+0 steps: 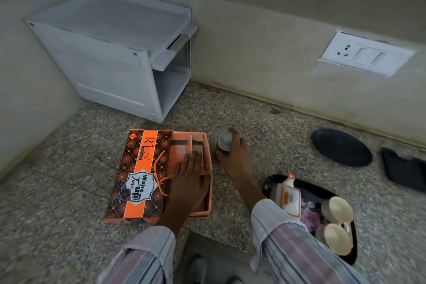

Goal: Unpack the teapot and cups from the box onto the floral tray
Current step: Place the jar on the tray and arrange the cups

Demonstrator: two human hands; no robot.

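cup | gripped by right hand | left hand flat in box

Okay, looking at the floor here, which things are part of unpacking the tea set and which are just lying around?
Part of the job:
orange box, left hand resting in it
cup in the right hand
floral tray
teapot
two cups on the tray

Just lying about:
white cabinet
black plate
black container

home room corner | speckled stone floor | wall socket | white plastic cabinet
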